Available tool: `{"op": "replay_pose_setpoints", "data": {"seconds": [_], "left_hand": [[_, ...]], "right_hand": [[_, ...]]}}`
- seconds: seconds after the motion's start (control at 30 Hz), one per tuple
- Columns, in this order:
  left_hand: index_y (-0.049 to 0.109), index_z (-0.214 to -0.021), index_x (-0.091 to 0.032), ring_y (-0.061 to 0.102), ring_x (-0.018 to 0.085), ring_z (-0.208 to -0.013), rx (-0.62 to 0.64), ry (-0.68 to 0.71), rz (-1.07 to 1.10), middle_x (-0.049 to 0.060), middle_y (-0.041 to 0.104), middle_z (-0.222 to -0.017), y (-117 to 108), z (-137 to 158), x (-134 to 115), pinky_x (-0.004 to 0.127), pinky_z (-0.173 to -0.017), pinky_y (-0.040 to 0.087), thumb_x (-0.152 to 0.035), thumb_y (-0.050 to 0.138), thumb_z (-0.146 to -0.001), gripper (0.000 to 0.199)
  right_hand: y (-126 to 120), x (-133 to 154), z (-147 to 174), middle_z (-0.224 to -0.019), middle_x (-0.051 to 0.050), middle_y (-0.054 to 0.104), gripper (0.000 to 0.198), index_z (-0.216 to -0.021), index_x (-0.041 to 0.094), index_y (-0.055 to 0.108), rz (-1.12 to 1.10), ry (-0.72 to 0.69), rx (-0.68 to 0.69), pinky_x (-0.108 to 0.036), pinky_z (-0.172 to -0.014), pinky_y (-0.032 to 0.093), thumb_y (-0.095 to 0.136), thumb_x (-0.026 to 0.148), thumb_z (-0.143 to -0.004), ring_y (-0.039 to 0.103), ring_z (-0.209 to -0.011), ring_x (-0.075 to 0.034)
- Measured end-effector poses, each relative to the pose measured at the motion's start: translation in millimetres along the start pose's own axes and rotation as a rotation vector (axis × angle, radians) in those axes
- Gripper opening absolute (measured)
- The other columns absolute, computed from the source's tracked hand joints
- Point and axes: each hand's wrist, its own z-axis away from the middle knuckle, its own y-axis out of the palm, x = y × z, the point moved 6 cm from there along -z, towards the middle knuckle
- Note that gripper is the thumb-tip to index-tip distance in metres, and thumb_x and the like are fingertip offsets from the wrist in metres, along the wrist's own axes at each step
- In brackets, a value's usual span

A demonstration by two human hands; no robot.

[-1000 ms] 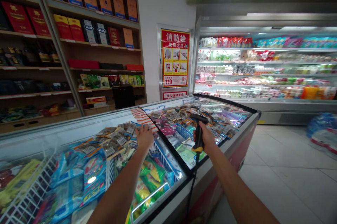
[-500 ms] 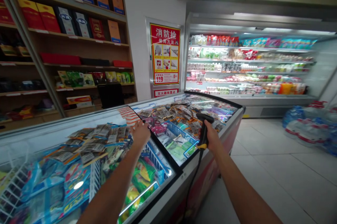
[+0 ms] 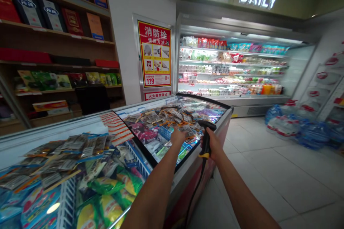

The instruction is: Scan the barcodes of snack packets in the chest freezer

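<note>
My right hand (image 3: 215, 147) is wrapped round the grip of a black-and-yellow barcode scanner (image 3: 206, 138), held upright beside the chest freezer (image 3: 220, 128). A dark cable hangs from its base. My left hand (image 3: 177, 137) is over the freezer's right-hand glass, close to a pile of small flat packets (image 3: 174, 113). Its fingers are mostly hidden behind the hand, and I cannot tell whether it touches a packet. More packets (image 3: 64, 153) lie in a heap over the left half, above green-and-yellow bags (image 3: 107, 204) and blue bags.
A lit refrigerated display (image 3: 231, 64) stands along the back wall. Water bottles (image 3: 285, 127) are grouped on the tiled floor (image 3: 266, 164) at right. Wooden shelves (image 3: 59, 41) with boxes rise at left, behind a dark chair back (image 3: 92, 100). A red fire-hydrant poster (image 3: 154, 53) hangs between.
My left hand has moved right, from the black bar between the freezer's halves to the packets on the right glass. The view has turned right. My right hand still grips the barcode scanner.
</note>
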Motion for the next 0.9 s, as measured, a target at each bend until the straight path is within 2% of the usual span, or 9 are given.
{"op": "replay_pose_setpoints", "data": {"seconds": [0.13,0.27,0.4,0.5,0.6,0.67,0.73,0.8,0.9], "left_hand": [[0.035,-0.125,-0.018,0.052,0.031,-0.106,-0.031,-0.065,-0.041,0.015,0.06,-0.11,7,-2,0,0.041,-0.084,0.038,-0.029,0.064,-0.063,0.07],[0.04,-0.122,-0.015,0.057,0.027,-0.099,-0.027,-0.054,0.084,0.015,0.061,-0.108,3,-19,10,0.034,-0.078,0.043,-0.018,0.063,-0.06,0.066],[0.055,-0.106,-0.016,0.061,0.021,-0.089,-0.054,-0.034,0.121,0.009,0.064,-0.102,-20,-34,28,0.026,-0.068,0.045,-0.01,0.057,-0.062,0.045],[0.061,-0.092,-0.015,0.061,0.023,-0.088,-0.037,-0.041,0.066,0.009,0.066,-0.095,-43,-36,40,0.028,-0.069,0.045,-0.01,0.055,-0.061,0.032],[0.058,-0.1,-0.013,0.055,0.027,-0.099,-0.123,0.0,-0.098,0.015,0.061,-0.105,-66,-32,42,0.032,-0.076,0.043,-0.014,0.055,-0.063,0.037],[0.053,-0.11,-0.013,0.05,0.025,-0.108,-0.136,0.146,-0.244,0.015,0.056,-0.115,-69,-30,31,0.031,-0.084,0.04,-0.014,0.052,-0.066,0.044],[0.048,-0.118,-0.016,0.042,0.021,-0.117,-0.052,0.336,-0.359,0.011,0.049,-0.126,-59,-26,16,0.031,-0.093,0.034,-0.013,0.049,-0.069,0.05],[0.042,-0.125,-0.021,0.032,0.022,-0.125,0.087,0.451,-0.463,0.007,0.041,-0.134,-43,-23,8,0.035,-0.098,0.028,-0.015,0.046,-0.072,0.054],[0.039,-0.128,-0.027,0.03,0.026,-0.126,0.273,0.437,-0.615,0.007,0.041,-0.134,-27,-21,8,0.045,-0.096,0.029,-0.025,0.044,-0.076,0.052]], "right_hand": [[-2,-1,0,-0.048,0.002,0.056,0.028,-0.068,0.016,0.053,0.008,-0.009,-0.005,-0.021,-0.032,0.041,0.056,0.043,-0.071,0.048,-0.035,-0.01],[3,1,4,-0.047,0.002,0.055,0.026,-0.068,0.016,0.053,-0.015,-0.003,0.021,-0.021,-0.032,0.04,0.057,0.041,-0.072,0.048,-0.035,-0.01],[10,1,8,-0.045,0.002,0.054,0.023,-0.068,0.017,0.052,-0.031,-0.003,0.043,-0.021,-0.031,0.039,0.055,0.039,-0.073,0.047,-0.034,-0.01],[18,-3,10,-0.045,0.002,0.055,0.023,-0.068,0.018,0.052,-0.033,0.015,0.063,-0.021,-0.031,0.039,0.055,0.04,-0.072,0.047,-0.033,-0.01],[25,-5,13,-0.045,0.002,0.055,0.022,-0.069,0.019,0.052,-0.035,0.014,0.089,-0.021,-0.031,0.038,0.056,0.04,-0.071,0.047,-0.033,-0.01],[30,-6,16,-0.046,0.002,0.055,0.023,-0.07,0.019,0.053,-0.031,0.009,0.108,-0.021,-0.031,0.037,0.057,0.041,-0.07,0.047,-0.034,-0.01],[32,-7,18,-0.046,0.002,0.055,0.024,-0.07,0.018,0.053,-0.019,0.012,0.111,-0.021,-0.032,0.037,0.057,0.042,-0.07,0.047,-0.034,-0.01],[34,-8,21,-0.046,0.003,0.054,0.024,-0.07,0.018,0.053,-0.005,0.018,0.111,-0.021,-0.032,0.038,0.057,0.042,-0.07,0.047,-0.035,-0.01],[35,-9,23,-0.045,0.003,0.054,0.025,-0.07,0.018,0.052,0.001,0.023,0.119,-0.021,-0.032,0.039,0.056,0.042,-0.071,0.048,-0.035,-0.01]]}}
